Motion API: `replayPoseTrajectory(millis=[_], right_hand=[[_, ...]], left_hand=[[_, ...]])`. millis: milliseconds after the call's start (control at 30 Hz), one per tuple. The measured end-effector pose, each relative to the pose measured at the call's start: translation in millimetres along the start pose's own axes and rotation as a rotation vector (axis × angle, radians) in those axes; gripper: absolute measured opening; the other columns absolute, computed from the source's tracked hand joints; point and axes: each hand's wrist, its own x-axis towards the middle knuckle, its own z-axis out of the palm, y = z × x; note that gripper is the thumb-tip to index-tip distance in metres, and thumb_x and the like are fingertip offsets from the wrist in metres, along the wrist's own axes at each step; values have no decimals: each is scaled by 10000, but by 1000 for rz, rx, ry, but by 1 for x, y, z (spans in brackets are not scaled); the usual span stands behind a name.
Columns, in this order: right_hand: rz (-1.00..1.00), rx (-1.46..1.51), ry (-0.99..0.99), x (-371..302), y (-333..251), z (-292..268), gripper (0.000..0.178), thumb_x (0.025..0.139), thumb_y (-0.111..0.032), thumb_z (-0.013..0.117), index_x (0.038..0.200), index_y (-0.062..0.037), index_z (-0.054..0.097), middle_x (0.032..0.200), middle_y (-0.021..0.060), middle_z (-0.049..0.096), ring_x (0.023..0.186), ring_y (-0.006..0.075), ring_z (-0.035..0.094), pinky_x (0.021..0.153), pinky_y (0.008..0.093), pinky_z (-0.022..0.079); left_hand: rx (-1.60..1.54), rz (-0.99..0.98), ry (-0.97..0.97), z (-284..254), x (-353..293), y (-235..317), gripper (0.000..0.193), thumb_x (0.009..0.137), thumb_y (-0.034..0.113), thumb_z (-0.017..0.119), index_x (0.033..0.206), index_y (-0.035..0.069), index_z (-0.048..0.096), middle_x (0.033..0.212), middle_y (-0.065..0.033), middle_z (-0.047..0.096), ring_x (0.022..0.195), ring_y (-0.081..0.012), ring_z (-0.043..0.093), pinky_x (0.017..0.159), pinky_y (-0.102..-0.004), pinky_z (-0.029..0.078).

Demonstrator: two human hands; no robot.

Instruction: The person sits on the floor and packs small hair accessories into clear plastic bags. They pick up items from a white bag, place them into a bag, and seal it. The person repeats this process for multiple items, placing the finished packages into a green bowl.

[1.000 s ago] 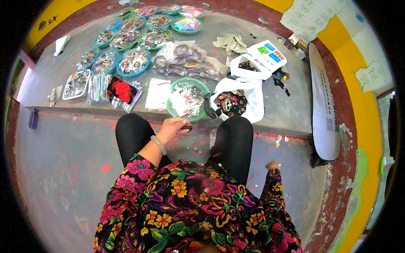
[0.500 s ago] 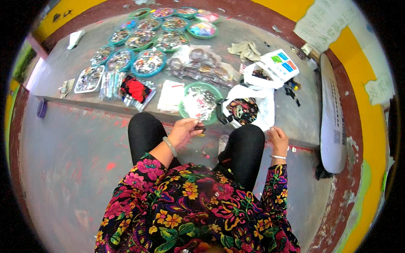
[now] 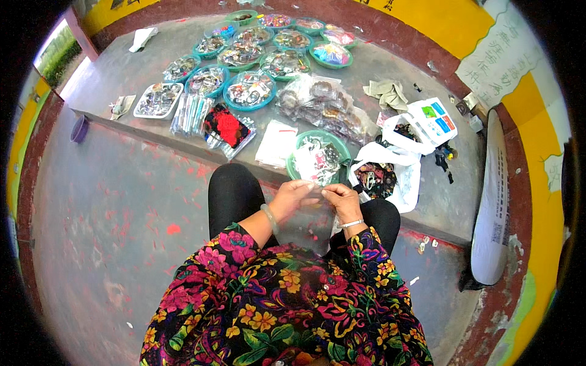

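My left hand (image 3: 291, 199) and my right hand (image 3: 344, 202) meet above my knees, fingertips pinched close together. Between them they hold the top edge of what looks like a clear plastic bag (image 3: 316, 227), which hangs down between my legs. What is inside it, if anything, is too faint to tell. Just beyond my fingers stands a green basket (image 3: 292, 167) with small white, pink and dark packets in it. Right of that lies an opened white plastic bag (image 3: 408, 194) holding dark, colourful hair ties.
Many round baskets (image 3: 249, 107) of small goods fill the raised ledge. Nearer lie flat clear bags (image 3: 276, 144), a red and black bundle (image 3: 227, 125), a heap of bagged brown items (image 3: 323, 105) and a white tray (image 3: 141, 112). A long whitish board (image 3: 489, 226) leans at the right wall.
My right hand has come leftward from beside my right knee to meet my left hand. The clear bag now stretches between both. The view has shifted, moving the ledge's goods rightward.
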Motion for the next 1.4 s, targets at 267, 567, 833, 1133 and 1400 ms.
replayPoseTrajectory(millis=[267, 567, 833, 1133, 1400], right_hand=[[5, -16, 47, -4, 2, -6, 93, 745, -48, 645, 824, -1, 648, 748, -2, 614, 656, 55, 518, 595, 187, 414], [-60, -116, 41, -4, 3, -5, 123, 758, -40, 629, 867, 14, 642, 781, 13, 622, 689, 69, 542, 626, 199, 440], [6, -13, 18, -11, -10, -2, 178, 754, 0, 588, 924, 13, 641, 838, 42, 631, 728, 95, 558, 662, 212, 450], [-54, -94, -54, -12, -13, -4, 212, 749, 46, 548, 931, -4, 645, 830, 24, 615, 761, 101, 561, 692, 210, 441], [-179, -276, -98, -12, -13, -5, 204, 748, 54, 526, 889, -23, 653, 799, 38, 601, 755, 111, 566, 683, 206, 434]], left_hand=[[25, -68, -30, 6, 0, 3, 185, 850, 92, 531, 980, -38, 555, 980, -105, 576, 873, -175, 584, 739, -276, 531], [135, -100, 28, 3, 2, 1, 168, 832, 79, 553, 938, -50, 574, 906, -82, 595, 795, -151, 594, 644, -242, 545], [114, -161, -37, 0, 1, 4, 208, 855, 124, 523, 978, -37, 572, 909, -80, 595, 800, -145, 591, 669, -258, 548], [39, -193, -120, -3, -2, 9, 196, 865, 126, 500, 980, -17, 568, 917, -73, 592, 828, -154, 585, 717, -298, 528], [-25, -206, -148, -10, 0, 8, 219, 861, 144, 513, 982, -29, 569, 922, -85, 599, 828, -162, 600, 725, -306, 544]])
